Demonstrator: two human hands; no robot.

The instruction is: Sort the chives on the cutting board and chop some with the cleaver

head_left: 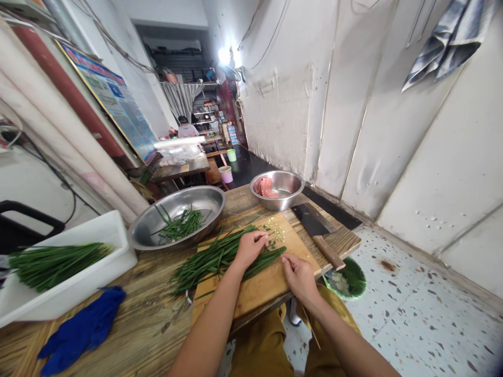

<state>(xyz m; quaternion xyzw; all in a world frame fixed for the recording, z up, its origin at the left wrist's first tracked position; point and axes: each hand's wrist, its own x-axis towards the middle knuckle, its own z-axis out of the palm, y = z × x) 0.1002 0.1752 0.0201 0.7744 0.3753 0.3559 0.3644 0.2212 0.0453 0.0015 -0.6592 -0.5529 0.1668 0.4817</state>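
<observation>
My left hand (251, 248) rests over the long green garlic chives (220, 251) on the wooden cutting board (293, 238). Its fingers are curled and the thumb pressed in; what they hold, if anything, is hidden. At the cut ends of a few chives, my right hand (299, 275) is closed in a pinch. A thin stick like a bamboo skewer (313, 332) slants down below this hand and seems to be held in it. Small pale cut ends (277, 230) lie scattered beyond the fingers.
A cleaver (312, 220) lies right of the board. Behind stand a steel bowl (291, 199) with pink slices and a wide basin (145, 233) with chives. At left are a white tub (74, 298) of chives and blue gloves (84, 330). A green basket (357, 277) stands below right.
</observation>
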